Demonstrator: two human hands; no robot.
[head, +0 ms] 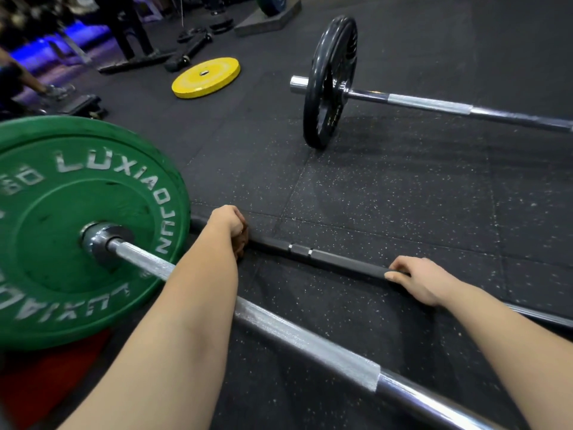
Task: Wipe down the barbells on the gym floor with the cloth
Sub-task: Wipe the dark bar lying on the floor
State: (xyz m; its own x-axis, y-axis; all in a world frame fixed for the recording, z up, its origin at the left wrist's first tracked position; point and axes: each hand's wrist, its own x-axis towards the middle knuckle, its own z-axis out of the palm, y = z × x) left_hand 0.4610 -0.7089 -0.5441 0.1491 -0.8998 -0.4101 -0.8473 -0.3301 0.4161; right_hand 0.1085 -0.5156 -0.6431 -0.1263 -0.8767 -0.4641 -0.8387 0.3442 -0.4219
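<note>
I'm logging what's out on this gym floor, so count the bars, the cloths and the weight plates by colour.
Bars: 3 (near silver bar, dark bar, far silver bar)
Cloths: 1, the cloth in the left hand
Green plates: 1
Yellow plates: 1
Black plates: 1
Total: 7, leaving out a plate cut off at the top edge.

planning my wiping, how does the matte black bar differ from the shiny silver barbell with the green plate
The matte black bar is dull; the shiny silver barbell gleams, with pale knurled patches. The silver barbell carries a green plate; the black bar shows none in view. The left hand and right hand grip only the black bar. Both are on the floor.
</note>
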